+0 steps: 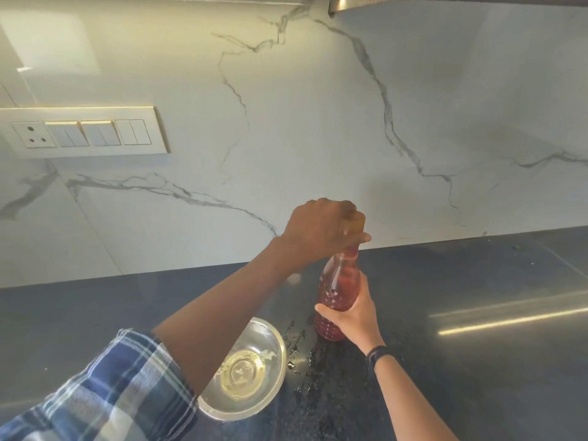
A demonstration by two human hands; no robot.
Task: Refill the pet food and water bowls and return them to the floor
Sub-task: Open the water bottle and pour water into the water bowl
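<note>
Hands [321, 230] gripping upright pink bottle [337, 294] — dimpled, translucent

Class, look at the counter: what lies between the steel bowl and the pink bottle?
In the head view, only spilled water droplets on the dark counter lie between the steel bowl and the pink bottle.

Home kitchen: dark countertop [477, 313], marble backsplash [318, 122], switch panel [82, 132].
</note>
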